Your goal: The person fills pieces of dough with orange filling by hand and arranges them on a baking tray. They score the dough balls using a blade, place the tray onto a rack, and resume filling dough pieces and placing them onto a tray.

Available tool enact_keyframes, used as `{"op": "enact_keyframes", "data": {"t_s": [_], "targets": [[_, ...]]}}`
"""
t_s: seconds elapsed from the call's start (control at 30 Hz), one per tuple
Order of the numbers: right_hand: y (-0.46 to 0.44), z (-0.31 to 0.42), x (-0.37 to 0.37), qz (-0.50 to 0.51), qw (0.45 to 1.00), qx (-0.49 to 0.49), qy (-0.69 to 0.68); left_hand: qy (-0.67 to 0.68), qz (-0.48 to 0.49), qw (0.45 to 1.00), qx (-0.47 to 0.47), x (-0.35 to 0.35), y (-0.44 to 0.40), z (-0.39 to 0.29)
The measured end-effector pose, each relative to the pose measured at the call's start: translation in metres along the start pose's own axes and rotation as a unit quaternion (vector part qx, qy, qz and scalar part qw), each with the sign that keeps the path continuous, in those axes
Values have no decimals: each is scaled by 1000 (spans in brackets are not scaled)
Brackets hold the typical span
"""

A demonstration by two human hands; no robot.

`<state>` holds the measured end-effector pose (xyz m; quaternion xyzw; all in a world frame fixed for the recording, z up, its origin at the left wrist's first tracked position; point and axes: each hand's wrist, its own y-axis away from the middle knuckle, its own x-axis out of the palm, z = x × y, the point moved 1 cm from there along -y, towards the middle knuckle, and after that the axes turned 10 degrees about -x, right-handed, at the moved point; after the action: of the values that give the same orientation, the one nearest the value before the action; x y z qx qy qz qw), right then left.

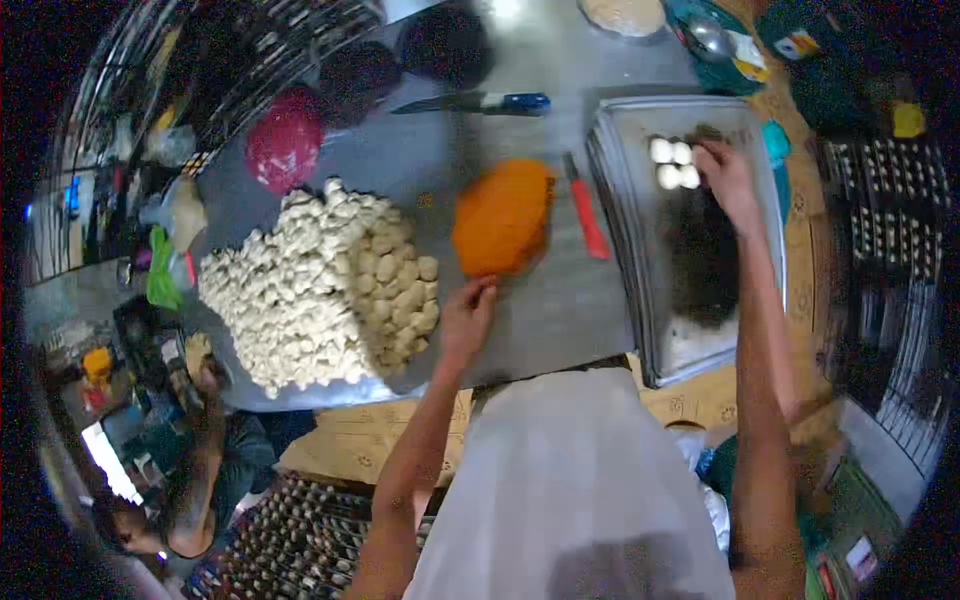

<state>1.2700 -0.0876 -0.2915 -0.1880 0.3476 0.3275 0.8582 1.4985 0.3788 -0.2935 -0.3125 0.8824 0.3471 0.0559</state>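
An orange, roughly oval dish-like thing (pixel 503 218) is slightly blurred over the metal table. My left hand (pixel 468 320) is closed, its thumb and fingers pinching the near edge of that orange thing. To its left lies a large heap of small pale dough pieces (pixel 300 300). My right hand (pixel 730 182) reaches over the top tray (pixel 690 350) of a stack on the right. Its fingers are bent down beside several white dough pieces (pixel 673 163) set in a small group. Whatever sits under those fingertips is hidden.
A red-handled tool (pixel 588 215) lies between the orange thing and the trays. A knife (pixel 480 103) lies farther back. Beyond the heap stands a pink round thing (pixel 286 138). Another person (pixel 205 450) is at the lower left. Racks (pixel 890 210) hold rows of pieces at right.
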Motion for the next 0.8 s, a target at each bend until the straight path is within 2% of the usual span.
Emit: {"op": "enact_keyframes", "data": {"t_s": [0.03,0.1,0.13,0.17,0.2,0.23,0.27,0.3,0.37,0.4,0.43,0.47,0.57,0.7,0.8], "targets": [[7,11,6,2,1000,-7,-3,-76,-48,996,26,-21,-2,5],[38,46,0,-221,957,-145,116,-223,-157,958,89,-50,-8,-1],[54,69,1,-218,957,-147,120,-294,-218,922,124,-61,-12,-9],[70,91,10,-179,977,-92,65,-290,-216,924,123,-73,-23,-6],[88,118,21,-142,989,-36,11,-330,-193,908,171,-84,-37,1],[108,147,36,-71,997,13,-11,-367,-169,888,221,-88,-42,6],[124,172,53,-4,998,62,-30,-359,-166,890,227,-89,-41,4],[139,178,81,18,996,-14,-85,-307,-162,911,222,-90,-37,-6],[161,184,129,-8,986,-167,4,-203,-149,945,207,-89,-30,-19],[167,185,145,22,992,-122,-20,-199,-140,947,210,-83,-29,-7],[170,183,157,52,994,-80,-47,-130,-93,971,176,-73,-28,11],[165,189,165,50,995,-81,-42,-62,-46,987,141,-65,-26,32],[148,203,183,-14,985,-160,56,79,62,995,-19,-41,14,41],[137,188,206,-14,964,-237,122,113,97,986,-72,-18,45,72],[124,178,202,25,956,-267,115,95,113,977,-156,-10,65,51]]}}
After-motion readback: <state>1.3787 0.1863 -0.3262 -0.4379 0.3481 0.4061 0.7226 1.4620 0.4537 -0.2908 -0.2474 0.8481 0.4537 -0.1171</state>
